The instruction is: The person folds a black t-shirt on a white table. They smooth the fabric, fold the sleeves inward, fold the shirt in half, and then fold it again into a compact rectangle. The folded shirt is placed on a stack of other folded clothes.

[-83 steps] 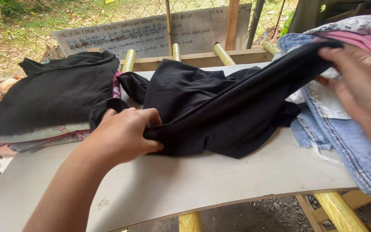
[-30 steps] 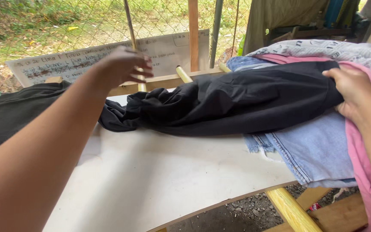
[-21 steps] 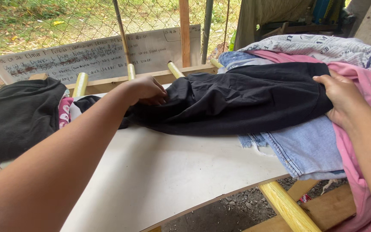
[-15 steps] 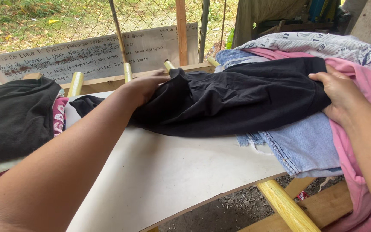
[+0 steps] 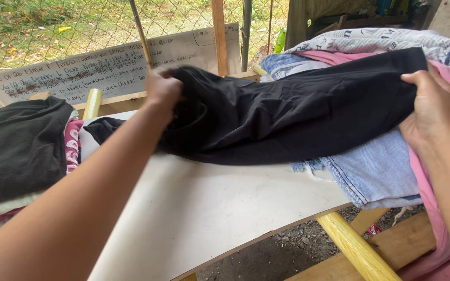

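A black garment (image 5: pixel 282 114) is stretched across the back of the white tabletop (image 5: pixel 204 208), lifted off it between my two hands. My left hand (image 5: pixel 163 91) grips its far left edge near the wooden rail. My right hand (image 5: pixel 433 106) grips its right end, above the pile of unfolded clothes. One dark end of the garment (image 5: pixel 102 127) still trails on the table at the left.
A folded stack topped by a black piece (image 5: pixel 19 145) lies at the left. At the right sits a heap of clothes: light blue denim (image 5: pixel 376 171), pink cloth (image 5: pixel 438 208), a printed white fabric (image 5: pixel 376 39). A handwritten board (image 5: pixel 79 73) leans on a wire fence behind. Yellow poles (image 5: pixel 358 252) support the table.
My left hand let go, reached to the far edge and took hold of the garment there. Both hands have since raised it higher off the table.
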